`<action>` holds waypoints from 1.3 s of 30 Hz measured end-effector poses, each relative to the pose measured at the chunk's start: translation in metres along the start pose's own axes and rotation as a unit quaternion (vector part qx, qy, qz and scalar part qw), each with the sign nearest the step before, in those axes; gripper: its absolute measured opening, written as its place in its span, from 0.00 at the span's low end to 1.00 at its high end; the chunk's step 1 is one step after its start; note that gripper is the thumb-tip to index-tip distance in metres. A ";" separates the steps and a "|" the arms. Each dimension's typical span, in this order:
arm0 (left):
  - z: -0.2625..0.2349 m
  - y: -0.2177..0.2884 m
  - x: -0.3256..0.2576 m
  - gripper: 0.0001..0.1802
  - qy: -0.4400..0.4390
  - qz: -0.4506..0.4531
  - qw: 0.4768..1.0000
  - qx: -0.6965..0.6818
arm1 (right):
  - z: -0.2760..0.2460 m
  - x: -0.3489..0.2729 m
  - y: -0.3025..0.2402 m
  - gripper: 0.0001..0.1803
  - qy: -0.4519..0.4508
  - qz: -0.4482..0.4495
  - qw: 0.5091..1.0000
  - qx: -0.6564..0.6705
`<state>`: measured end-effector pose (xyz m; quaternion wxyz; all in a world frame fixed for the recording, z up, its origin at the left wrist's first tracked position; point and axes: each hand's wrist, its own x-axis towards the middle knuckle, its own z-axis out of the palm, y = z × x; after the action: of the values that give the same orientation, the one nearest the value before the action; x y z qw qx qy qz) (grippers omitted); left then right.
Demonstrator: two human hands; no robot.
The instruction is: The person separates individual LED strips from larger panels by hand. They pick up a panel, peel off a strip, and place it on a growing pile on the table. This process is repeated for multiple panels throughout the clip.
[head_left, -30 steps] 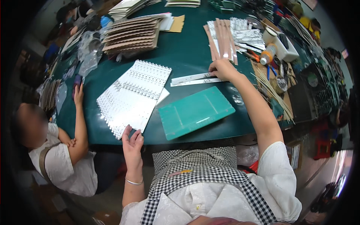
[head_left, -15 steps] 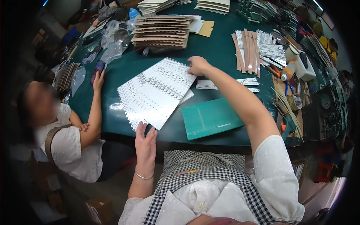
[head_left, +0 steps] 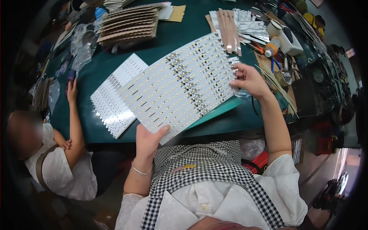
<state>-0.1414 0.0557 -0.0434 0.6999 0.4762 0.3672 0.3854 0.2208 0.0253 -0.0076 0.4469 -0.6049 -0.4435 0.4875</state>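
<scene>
A white LED circuit board panel (head_left: pixel 168 82), dotted with rows of small yellow LEDs and dark components, is tilted up between my two hands. At its lower left edge my left hand (head_left: pixel 149 138) grips with the thumb on top; its other fingers are hidden underneath. My right hand (head_left: pixel 247 78) pinches the right edge between thumb and fingers. To the left, more white panels (head_left: pixel 111 101) lie stacked on the green table, partly behind the held one. A green block or box (head_left: pixel 214 113) shows below the held panel, mostly covered by it.
A stack of cardboard-like sheets (head_left: pixel 130 25) stands at the back. Brown and white strips (head_left: pixel 228 30) lie at the back right, near an orange-capped bottle (head_left: pixel 273 46), a white container (head_left: pixel 289 40) and pliers (head_left: pixel 275 65). A co-worker (head_left: pixel 57 153) sits at left, holding a phone (head_left: pixel 71 78).
One panel has come off the stack, lifted toward the right and turned so its LED side shows. Both hands now hold it; my left hand was open at the stack before. The view has shifted.
</scene>
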 end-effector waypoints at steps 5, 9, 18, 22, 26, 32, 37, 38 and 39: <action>0.005 0.005 0.025 0.28 -0.042 0.029 0.998 0.032 | -0.015 -0.022 0.028 0.23 0.003 -0.022 1.000 0.011; 0.001 0.008 0.037 0.38 -0.062 -0.017 0.994 0.087 | -0.015 -0.013 0.029 0.23 0.000 -0.017 1.000 -0.001; 0.008 0.010 0.029 0.28 -0.040 0.027 0.989 0.137 | -0.012 -0.022 0.026 0.22 0.036 -0.061 0.989 -0.131; 0.010 0.012 0.028 0.25 -0.039 0.026 0.988 0.149 | -0.010 -0.029 0.021 0.24 0.045 -0.048 0.990 -0.121; 0.007 0.006 0.019 0.22 -0.043 0.077 0.980 0.176 | -0.010 -0.034 0.027 0.23 0.063 -0.067 0.988 -0.127; 0.015 -0.005 0.007 0.15 -0.008 0.236 0.924 0.301 | -0.005 -0.043 0.038 0.16 0.125 -0.141 0.964 -0.187; 0.011 -0.015 0.014 0.10 -0.083 0.451 0.788 0.411 | 0.008 -0.052 0.048 0.10 0.166 -0.300 0.904 -0.254; 0.010 -0.016 0.017 0.10 -0.081 0.440 0.790 0.420 | 0.010 -0.053 0.053 0.11 0.177 -0.267 0.927 -0.196; 0.009 -0.016 0.016 0.09 -0.079 0.428 0.791 0.429 | 0.011 -0.055 0.057 0.11 0.187 -0.234 0.944 -0.137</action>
<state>-0.1236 0.0629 -0.0589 0.2135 0.8649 0.1970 0.4093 0.2085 -0.0386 -0.0543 0.5363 -0.6196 -0.5436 0.1817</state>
